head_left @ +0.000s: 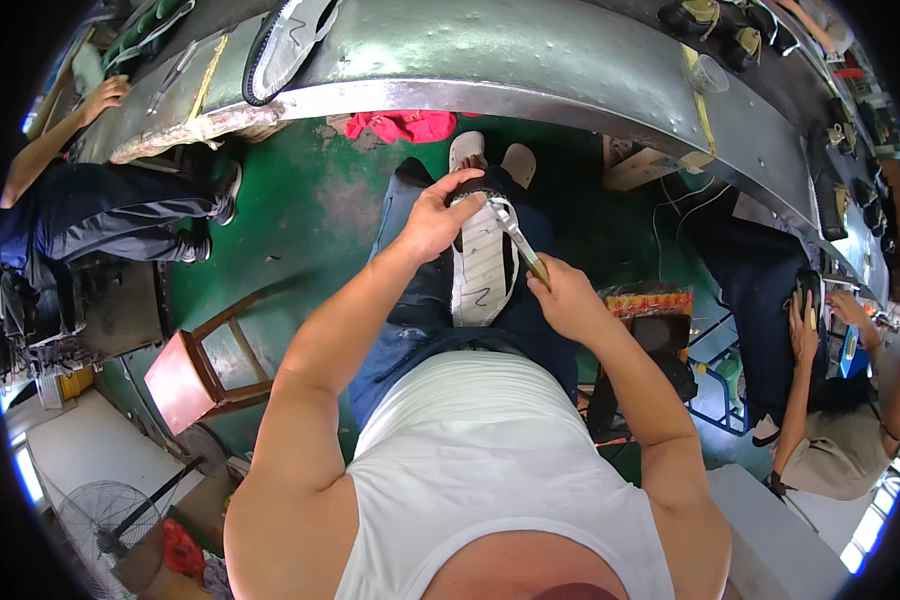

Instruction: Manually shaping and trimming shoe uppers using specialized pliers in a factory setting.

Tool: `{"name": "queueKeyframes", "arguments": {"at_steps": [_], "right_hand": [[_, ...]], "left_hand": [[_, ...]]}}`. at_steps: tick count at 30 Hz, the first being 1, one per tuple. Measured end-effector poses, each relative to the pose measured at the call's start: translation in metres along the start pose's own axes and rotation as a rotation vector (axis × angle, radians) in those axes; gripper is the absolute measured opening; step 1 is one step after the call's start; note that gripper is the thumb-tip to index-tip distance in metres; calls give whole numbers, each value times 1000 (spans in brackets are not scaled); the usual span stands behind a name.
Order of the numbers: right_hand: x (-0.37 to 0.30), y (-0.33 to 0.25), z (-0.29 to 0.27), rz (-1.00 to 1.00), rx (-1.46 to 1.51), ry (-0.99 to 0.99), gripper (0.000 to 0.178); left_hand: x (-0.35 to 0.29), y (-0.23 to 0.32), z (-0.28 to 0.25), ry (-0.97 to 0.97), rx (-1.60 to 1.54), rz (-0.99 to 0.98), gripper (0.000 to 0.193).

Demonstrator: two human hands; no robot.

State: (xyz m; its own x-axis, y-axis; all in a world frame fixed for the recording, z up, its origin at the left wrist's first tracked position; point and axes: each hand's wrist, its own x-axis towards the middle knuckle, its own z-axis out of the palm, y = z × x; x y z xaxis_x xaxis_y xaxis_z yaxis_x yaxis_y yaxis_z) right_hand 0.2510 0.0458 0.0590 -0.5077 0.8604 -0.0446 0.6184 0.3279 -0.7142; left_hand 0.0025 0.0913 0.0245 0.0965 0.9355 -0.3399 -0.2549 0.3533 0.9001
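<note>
Sole side up across my thighs lies a shoe upper (478,270), with a pale, striped insole and dark edges. My left hand (436,222) is closed around its toe end, the thumb pressed on the underside and fingers over the dark tip. Silvery pincers (516,240) with a yellowish handle are gripped in my right hand (570,302). Their metal head meets the shoe's right rim near the toe, by a strip of white edging. The jaws are too small to make out.
A long metal bench (440,60) curves ahead, a shoe (285,50) at its edge. Below lies a red cloth (405,125). A wooden stool (205,378) and a fan (105,530) stand left. Co-workers sit on both sides; the right one's hand (802,325) holds a dark shoe.
</note>
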Motion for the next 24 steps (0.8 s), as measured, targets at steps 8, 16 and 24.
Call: {"name": "queueKeyframes", "arguments": {"at_steps": [8,16,24], "right_hand": [[12,-24,-27,105,511,85,24],[13,14,17,236,299,238,49],[18,37,48,381,190,28,50]], "left_hand": [[-1,14,1,-135,199,123,50],[-10,-41,-11,-188,62,19,56],[-39,-56,19,244,529,-202,64]]}}
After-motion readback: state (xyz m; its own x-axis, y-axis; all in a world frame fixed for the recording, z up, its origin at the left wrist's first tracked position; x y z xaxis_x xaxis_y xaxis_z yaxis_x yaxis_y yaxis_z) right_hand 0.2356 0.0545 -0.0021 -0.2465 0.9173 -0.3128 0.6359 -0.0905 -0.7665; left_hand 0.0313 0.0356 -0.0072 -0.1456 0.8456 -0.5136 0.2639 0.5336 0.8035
